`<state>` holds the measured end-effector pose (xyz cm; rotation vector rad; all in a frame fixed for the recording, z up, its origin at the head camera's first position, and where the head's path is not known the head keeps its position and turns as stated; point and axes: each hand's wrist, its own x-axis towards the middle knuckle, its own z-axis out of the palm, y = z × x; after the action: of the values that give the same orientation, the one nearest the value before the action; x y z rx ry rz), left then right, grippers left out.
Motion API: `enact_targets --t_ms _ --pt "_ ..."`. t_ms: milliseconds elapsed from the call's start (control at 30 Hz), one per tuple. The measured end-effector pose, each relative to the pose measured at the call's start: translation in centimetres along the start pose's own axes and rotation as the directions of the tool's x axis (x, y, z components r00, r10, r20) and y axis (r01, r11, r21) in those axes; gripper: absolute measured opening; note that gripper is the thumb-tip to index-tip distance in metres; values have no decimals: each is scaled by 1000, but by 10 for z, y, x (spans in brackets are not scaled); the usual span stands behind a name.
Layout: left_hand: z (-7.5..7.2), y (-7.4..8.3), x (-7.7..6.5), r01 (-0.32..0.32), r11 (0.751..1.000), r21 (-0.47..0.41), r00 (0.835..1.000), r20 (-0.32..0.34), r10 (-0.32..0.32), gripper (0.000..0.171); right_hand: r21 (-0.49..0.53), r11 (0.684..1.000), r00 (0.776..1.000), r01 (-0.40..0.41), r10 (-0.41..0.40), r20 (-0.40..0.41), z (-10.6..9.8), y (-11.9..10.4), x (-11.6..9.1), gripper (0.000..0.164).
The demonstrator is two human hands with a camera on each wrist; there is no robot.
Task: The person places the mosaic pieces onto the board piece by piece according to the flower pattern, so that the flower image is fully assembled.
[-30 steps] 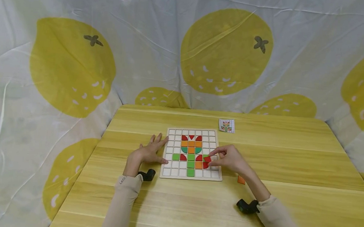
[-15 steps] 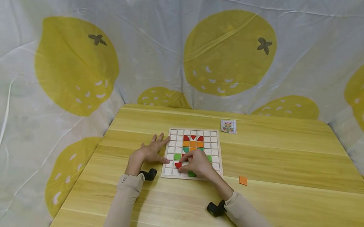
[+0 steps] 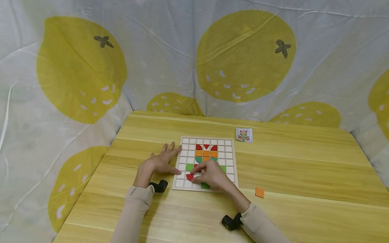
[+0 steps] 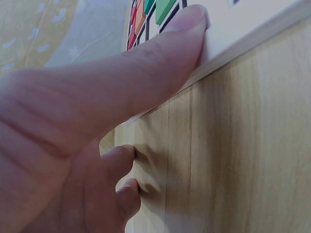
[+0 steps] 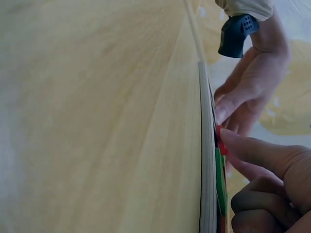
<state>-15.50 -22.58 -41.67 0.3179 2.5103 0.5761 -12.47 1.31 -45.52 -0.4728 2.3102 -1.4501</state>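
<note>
A white gridded board (image 3: 228, 156) in a pale wooden frame lies on the table, with red, orange and green tiles forming a flower pattern. My right hand (image 3: 212, 174) reaches over its lower middle and pinches a red quarter-round tile (image 3: 189, 177) between thumb and fingers, at a square in the lower left. In the right wrist view that red tile (image 5: 221, 141) sits at the thumb tip. My left hand (image 3: 160, 163) rests at the board's left edge with fingers spread, its thumb (image 4: 160, 53) lying on the frame. Some tiles are hidden under the right hand.
A loose orange square tile (image 3: 259, 192) lies on the table right of the board. A small printed pattern card (image 3: 244, 135) is behind the board's right corner. Black wrist cameras (image 3: 231, 222) hang by both sleeves. A lemon-print curtain (image 3: 165, 53) borders the table.
My right hand has moved left across the board with the red tile, from its right side to the lower left, then shifted only slightly. The left hand stays at the board's edge.
</note>
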Motion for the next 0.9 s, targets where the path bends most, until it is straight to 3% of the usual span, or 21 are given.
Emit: enact_targets --t_ms 433,900 --pt "0 0 0 2 1000 13 1000 -1 -2 99 -22 999 999 -24 23 -45 1 0 6 15" --pt "1 -2 1 -2 1000 19 1000 2 2 100 -112 993 997 22 -30 -77 4 -1 6 15"
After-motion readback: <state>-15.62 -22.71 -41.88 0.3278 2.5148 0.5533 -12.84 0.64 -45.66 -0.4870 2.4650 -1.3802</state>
